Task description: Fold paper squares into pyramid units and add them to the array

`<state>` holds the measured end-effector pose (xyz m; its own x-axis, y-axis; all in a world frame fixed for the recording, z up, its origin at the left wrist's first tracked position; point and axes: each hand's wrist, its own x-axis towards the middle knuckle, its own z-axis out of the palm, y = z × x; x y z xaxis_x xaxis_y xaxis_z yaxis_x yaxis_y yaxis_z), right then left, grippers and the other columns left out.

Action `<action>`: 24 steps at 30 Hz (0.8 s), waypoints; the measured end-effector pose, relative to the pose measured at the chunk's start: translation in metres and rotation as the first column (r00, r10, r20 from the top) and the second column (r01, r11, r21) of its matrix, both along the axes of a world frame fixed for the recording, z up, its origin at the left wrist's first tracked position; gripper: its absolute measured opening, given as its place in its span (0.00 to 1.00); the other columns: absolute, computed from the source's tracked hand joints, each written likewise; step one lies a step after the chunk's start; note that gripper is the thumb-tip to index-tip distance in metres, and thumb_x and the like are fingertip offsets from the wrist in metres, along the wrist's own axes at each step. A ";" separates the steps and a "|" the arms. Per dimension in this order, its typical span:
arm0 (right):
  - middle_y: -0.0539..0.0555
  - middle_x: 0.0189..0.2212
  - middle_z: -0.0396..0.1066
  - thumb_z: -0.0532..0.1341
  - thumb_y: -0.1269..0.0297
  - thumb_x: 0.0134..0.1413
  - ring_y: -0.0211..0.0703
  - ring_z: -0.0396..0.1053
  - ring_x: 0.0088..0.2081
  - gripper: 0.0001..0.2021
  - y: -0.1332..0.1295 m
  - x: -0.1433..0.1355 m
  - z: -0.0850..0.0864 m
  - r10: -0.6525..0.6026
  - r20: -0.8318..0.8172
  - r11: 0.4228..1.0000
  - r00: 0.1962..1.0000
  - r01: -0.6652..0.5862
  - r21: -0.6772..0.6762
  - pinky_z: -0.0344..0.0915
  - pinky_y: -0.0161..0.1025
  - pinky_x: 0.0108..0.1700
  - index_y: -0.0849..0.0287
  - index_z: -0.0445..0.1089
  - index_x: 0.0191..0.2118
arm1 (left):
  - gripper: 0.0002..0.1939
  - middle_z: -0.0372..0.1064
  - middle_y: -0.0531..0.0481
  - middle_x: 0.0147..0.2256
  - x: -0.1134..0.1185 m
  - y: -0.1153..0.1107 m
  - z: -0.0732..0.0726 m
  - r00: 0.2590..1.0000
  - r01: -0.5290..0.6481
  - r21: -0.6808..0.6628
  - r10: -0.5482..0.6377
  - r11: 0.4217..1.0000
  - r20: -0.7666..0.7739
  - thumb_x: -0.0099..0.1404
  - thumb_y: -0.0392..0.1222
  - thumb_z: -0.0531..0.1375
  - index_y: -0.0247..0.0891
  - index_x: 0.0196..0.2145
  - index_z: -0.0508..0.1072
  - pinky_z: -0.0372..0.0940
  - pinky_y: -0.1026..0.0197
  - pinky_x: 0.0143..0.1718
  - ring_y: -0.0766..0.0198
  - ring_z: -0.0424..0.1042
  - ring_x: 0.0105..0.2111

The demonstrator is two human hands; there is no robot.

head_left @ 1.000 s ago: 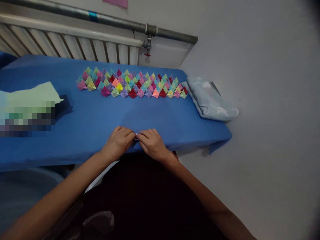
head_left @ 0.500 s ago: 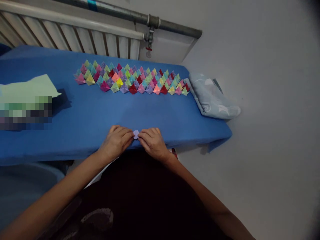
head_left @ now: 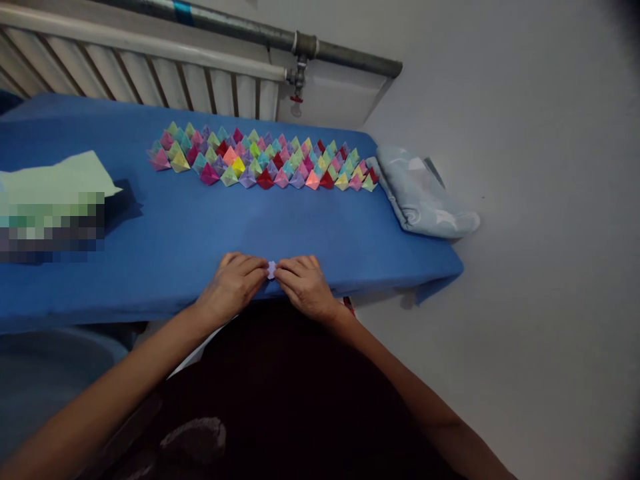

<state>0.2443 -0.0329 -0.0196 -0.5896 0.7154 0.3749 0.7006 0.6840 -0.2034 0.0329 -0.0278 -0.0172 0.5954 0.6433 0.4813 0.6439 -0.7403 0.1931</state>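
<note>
Being pinched, a small lilac paper piece is being held just below the frame's centre by the left hand and the right hand, their fingers being set narrow at its edges. In the upper middle, rows of colourful folded papers are being borne by a blue cloth, with folded grey fabric just beside them at right.

Bare blue cloth is stretching ahead of the left hand and right hand. Beyond, paper rows are barring the way; folded fabric is blocking the right, while a gap is running between rows and green sheet.
</note>
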 end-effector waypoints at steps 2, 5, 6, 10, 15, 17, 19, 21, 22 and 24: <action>0.55 0.45 0.75 0.54 0.67 0.67 0.47 0.63 0.44 0.11 0.001 0.000 0.001 0.016 0.016 1.000 1.000 -0.016 0.003 0.55 0.45 0.45 0.55 0.74 0.45 | 0.12 0.76 0.44 0.46 0.000 0.002 0.001 1.000 0.019 -0.009 -0.019 1.000 -0.012 0.72 0.36 0.52 0.40 0.40 0.77 0.60 0.53 0.44 0.58 0.73 0.41; 0.55 0.45 0.76 0.54 0.68 0.67 0.47 0.63 0.43 0.11 0.004 0.001 0.003 0.054 0.038 0.998 0.998 -0.055 0.037 0.55 0.44 0.45 0.56 0.74 0.43 | 0.13 0.76 0.45 0.47 0.000 0.006 0.004 0.993 0.082 -0.013 -0.083 0.997 -0.082 0.72 0.35 0.50 0.39 0.41 0.75 0.61 0.54 0.44 0.58 0.72 0.42; 0.55 0.45 0.76 0.53 0.68 0.67 0.47 0.63 0.43 0.11 0.004 0.001 0.003 0.060 0.041 0.997 0.997 -0.062 0.045 0.55 0.44 0.45 0.56 0.74 0.43 | 0.13 0.76 0.46 0.47 -0.001 0.008 0.005 0.988 0.109 -0.015 -0.110 0.994 -0.108 0.72 0.34 0.50 0.39 0.40 0.75 0.61 0.55 0.43 0.59 0.72 0.42; 0.54 0.44 0.77 0.54 0.67 0.67 0.45 0.64 0.41 0.10 0.003 0.000 -0.001 0.020 -0.009 0.999 1.000 -0.020 0.044 0.55 0.43 0.45 0.57 0.74 0.44 | 0.12 0.77 0.46 0.44 -0.003 0.013 0.008 0.974 0.181 -0.014 -0.181 0.983 -0.137 0.71 0.33 0.50 0.38 0.40 0.74 0.61 0.56 0.43 0.59 0.72 0.40; 0.55 0.45 0.77 0.54 0.64 0.68 0.46 0.65 0.43 0.11 -0.002 -0.003 -0.005 -0.062 -0.084 0.998 0.995 0.060 -0.028 0.55 0.44 0.47 0.58 0.73 0.46 | 0.11 0.77 0.47 0.42 -0.003 0.012 0.003 0.991 0.122 -0.016 -0.122 0.992 -0.046 0.69 0.34 0.52 0.39 0.44 0.73 0.60 0.55 0.43 0.60 0.71 0.37; 0.56 0.44 0.77 0.54 0.64 0.68 0.45 0.65 0.43 0.11 -0.003 -0.003 -0.004 -0.073 -0.093 0.996 0.993 0.068 -0.050 0.56 0.44 0.47 0.57 0.74 0.45 | 0.11 0.77 0.47 0.39 -0.002 0.012 0.000 0.997 0.080 -0.061 -0.081 0.995 -0.013 0.69 0.36 0.53 0.39 0.46 0.72 0.60 0.55 0.43 0.60 0.71 0.36; 0.56 0.43 0.77 0.54 0.64 0.68 0.45 0.65 0.42 0.12 -0.002 -0.003 -0.004 -0.086 -0.099 0.995 0.991 0.080 -0.062 0.56 0.44 0.46 0.58 0.74 0.44 | 0.12 0.77 0.45 0.39 -0.001 0.013 -0.002 0.997 0.076 -0.082 -0.076 0.994 0.007 0.69 0.37 0.54 0.38 0.48 0.72 0.60 0.55 0.43 0.59 0.71 0.37; 0.56 0.42 0.76 0.54 0.63 0.68 0.45 0.66 0.42 0.12 -0.002 -0.004 -0.004 -0.103 -0.097 0.993 0.990 0.096 -0.074 0.56 0.44 0.46 0.58 0.75 0.43 | 0.13 0.77 0.44 0.42 -0.001 0.014 -0.003 0.995 0.097 -0.077 -0.097 0.992 0.012 0.69 0.37 0.54 0.38 0.48 0.73 0.60 0.54 0.43 0.58 0.71 0.39; 0.56 0.42 0.76 0.54 0.63 0.68 0.45 0.66 0.43 0.12 -0.002 -0.004 -0.004 -0.111 -0.093 0.991 0.990 0.103 -0.081 0.56 0.44 0.46 0.57 0.75 0.43 | 0.13 0.76 0.43 0.43 -0.001 0.015 -0.004 0.994 0.105 -0.075 -0.104 0.992 0.009 0.69 0.37 0.54 0.39 0.48 0.74 0.60 0.54 0.44 0.58 0.71 0.39; 0.56 0.42 0.76 0.54 0.63 0.68 0.46 0.66 0.43 0.12 -0.002 -0.004 -0.005 -0.129 -0.090 0.989 0.988 0.121 -0.087 0.56 0.45 0.46 0.57 0.75 0.43 | 0.13 0.76 0.44 0.44 -0.001 0.016 -0.004 0.995 0.100 -0.082 -0.100 0.992 0.002 0.68 0.37 0.54 0.40 0.47 0.75 0.60 0.54 0.44 0.57 0.71 0.40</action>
